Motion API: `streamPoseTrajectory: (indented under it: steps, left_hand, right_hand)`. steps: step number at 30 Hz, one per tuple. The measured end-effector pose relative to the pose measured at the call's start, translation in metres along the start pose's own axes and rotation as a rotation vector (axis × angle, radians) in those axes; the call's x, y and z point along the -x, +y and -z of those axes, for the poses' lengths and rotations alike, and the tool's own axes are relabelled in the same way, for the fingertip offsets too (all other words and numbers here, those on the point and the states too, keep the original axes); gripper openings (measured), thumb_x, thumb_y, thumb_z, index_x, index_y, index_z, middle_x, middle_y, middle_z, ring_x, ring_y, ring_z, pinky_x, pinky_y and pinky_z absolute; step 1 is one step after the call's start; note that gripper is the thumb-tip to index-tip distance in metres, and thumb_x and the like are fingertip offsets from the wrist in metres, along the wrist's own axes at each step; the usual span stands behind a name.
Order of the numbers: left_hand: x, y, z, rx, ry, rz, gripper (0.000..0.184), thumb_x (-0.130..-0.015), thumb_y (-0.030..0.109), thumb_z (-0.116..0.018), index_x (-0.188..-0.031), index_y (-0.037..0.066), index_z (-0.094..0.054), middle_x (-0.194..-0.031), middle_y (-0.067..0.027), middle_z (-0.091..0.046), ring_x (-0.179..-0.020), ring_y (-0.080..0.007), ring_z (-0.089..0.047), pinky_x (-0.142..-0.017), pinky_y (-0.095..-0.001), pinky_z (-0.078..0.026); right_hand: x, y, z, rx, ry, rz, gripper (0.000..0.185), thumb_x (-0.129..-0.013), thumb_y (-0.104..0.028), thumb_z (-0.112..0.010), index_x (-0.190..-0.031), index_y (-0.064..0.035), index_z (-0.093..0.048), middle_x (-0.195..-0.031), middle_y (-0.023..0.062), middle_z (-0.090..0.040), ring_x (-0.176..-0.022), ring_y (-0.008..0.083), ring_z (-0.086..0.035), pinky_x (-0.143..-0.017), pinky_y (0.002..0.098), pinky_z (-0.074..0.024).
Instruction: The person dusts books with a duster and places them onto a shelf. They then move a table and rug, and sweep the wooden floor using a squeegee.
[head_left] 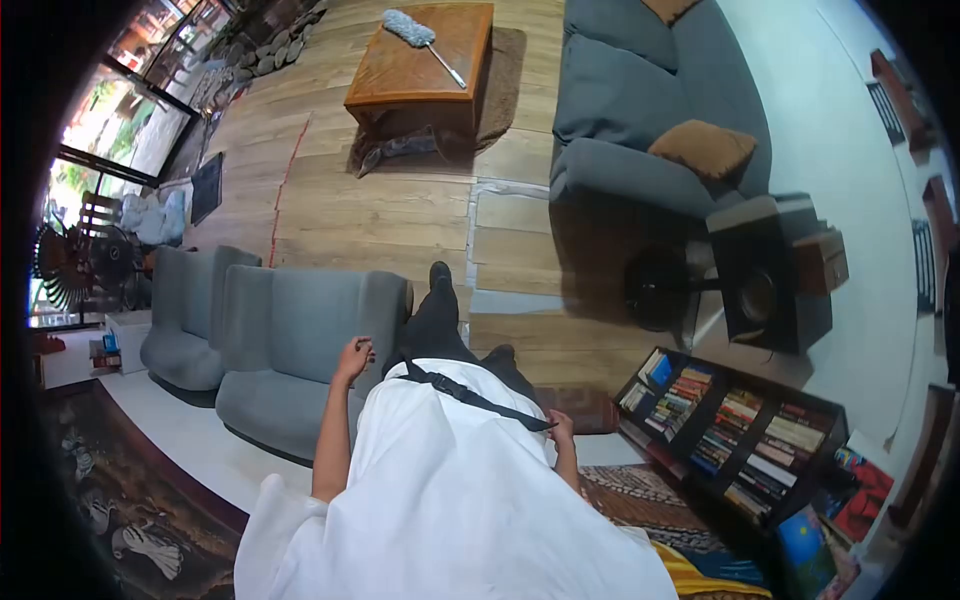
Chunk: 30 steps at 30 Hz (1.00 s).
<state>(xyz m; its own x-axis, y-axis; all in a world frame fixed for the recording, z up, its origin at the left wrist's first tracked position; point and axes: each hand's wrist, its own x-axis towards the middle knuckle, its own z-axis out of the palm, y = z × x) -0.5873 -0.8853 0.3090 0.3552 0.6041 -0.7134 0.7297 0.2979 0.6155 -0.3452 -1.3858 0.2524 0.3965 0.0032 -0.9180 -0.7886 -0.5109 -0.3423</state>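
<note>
A: Closest is your white shirt, with the black strap running across it at your waist and its buckle near the middle.

B: Your right hand seems to pinch the strap's end by your hip, fingers narrow. Your left hand is off the strap, loosely curled beside the grey chair, with nothing visible in it.

A: Settling the strap looks like the step in hand. You'd do well to steady the buckle with your left hand, so it doesn't slide while your right draws the end.

B: Pull along the strap's own line; a pull upward could twist it or bunch your shirt underneath.

A: I can't tell whether the buckle is fully clipped, so feel for that first.

B: And let the duster lie on the surface, well apart from you, until the strap sits flat.
</note>
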Motion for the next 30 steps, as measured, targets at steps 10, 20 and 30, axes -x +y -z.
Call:
streamPoseTrajectory:
  steps: [10,20,30]
  left_hand:
    - [-0.041,-0.104,0.040,-0.158,-0.033,0.373,0.028,-0.089,0.027,-0.055,-0.099,0.002,-0.064,-0.083,-0.0112,-0.067,-0.070,-0.0203,-0.064,-0.057,-0.0372,-0.051]
    - [-0.266,0.037,0.111,0.077,0.001,0.249,0.026,-0.085,0.024,-0.053,-0.071,0.005,-0.064,-0.058,-0.0061,-0.058,-0.052,-0.0176,-0.056,-0.046,-0.0348,-0.045]
    - [-0.448,0.302,0.138,0.183,-0.055,-0.124,0.030,-0.095,0.016,-0.054,-0.122,0.005,-0.057,-0.090,-0.0084,-0.068,-0.077,-0.0155,-0.064,-0.067,-0.0306,-0.052]
  right_hand:
    - [-0.064,-0.190,-0.094,0.026,0.021,0.065,0.026,-0.095,-0.026,-0.054,-0.110,-0.0055,-0.057,-0.084,0.0093,-0.065,-0.059,0.0143,-0.059,-0.048,0.0310,-0.0512]
    - [-0.092,-0.412,-0.217,0.403,-0.082,0.177,0.028,-0.094,-0.027,-0.057,-0.107,-0.0029,-0.063,-0.085,0.0075,-0.067,-0.068,0.0153,-0.061,-0.059,0.0304,-0.0513]
    - [-0.275,-0.614,-0.374,0.915,-0.141,0.317,0.031,-0.094,-0.029,-0.058,-0.104,0.0006,-0.061,-0.083,0.0108,-0.069,-0.067,0.0179,-0.066,-0.058,0.0311,-0.0522]
